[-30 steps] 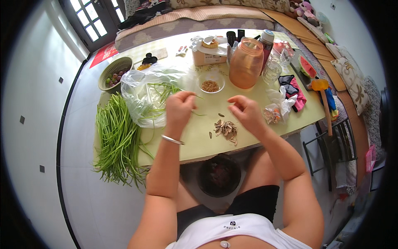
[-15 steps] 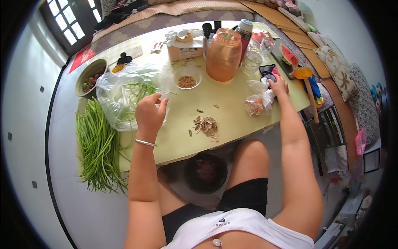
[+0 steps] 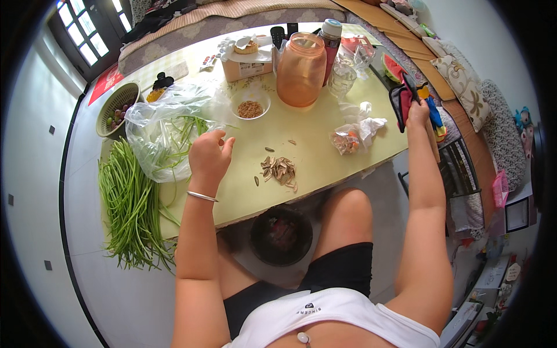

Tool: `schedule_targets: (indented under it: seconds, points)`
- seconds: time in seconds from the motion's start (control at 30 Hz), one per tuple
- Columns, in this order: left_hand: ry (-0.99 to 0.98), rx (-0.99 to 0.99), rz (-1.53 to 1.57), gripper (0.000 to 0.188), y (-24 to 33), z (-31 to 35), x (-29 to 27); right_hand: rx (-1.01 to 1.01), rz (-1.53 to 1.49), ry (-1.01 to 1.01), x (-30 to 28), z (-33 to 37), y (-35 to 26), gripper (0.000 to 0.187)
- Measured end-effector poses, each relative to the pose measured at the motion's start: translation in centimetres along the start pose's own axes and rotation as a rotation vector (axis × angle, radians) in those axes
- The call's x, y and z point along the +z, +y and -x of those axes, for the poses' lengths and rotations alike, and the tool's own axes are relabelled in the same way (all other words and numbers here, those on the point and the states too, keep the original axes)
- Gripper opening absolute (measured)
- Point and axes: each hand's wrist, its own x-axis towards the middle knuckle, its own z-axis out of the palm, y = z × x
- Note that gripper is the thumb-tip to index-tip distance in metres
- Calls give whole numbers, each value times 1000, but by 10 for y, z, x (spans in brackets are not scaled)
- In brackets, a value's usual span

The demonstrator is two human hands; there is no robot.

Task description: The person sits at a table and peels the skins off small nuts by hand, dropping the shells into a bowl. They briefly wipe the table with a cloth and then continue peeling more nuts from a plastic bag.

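My right hand grips a black-and-pink cloth item, raised at the table's right edge beside the watermelon. Its exact kind is unclear. My left hand hovers over the table by a clear plastic bag with green stalks inside. Its fingers are loosely curled, the thumb stands apart, and nothing shows in it. A loose pile of seed shells lies to the right of this hand. Beyond is a bowl of small brown bits.
A heap of long green stalks hangs over the table's left edge, near a basket of grapes. An orange plastic jar, a bottle and a box stand at the back. Crumpled tissue and a snack bag lie right.
My right hand has lifted the black-and-pink cloth item from beside the tissue and carried it right, to the table's edge. The tissue stays on the table. My left hand has hardly moved.
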Motion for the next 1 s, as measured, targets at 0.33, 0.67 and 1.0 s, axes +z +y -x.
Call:
schedule_targets:
  seconds: [0.33, 0.67, 1.0]
  points:
    - [-85, 60, 96, 27, 13, 17, 26, -535, 444, -266, -8, 63, -58, 40]
    - [-118, 57, 15, 27, 11, 34, 25, -550, 327, -426, 26, 132, -96, 46]
    - [-6, 173, 43, 20, 22, 33, 28, -39, 785, -295, 23, 76, 1, 42]
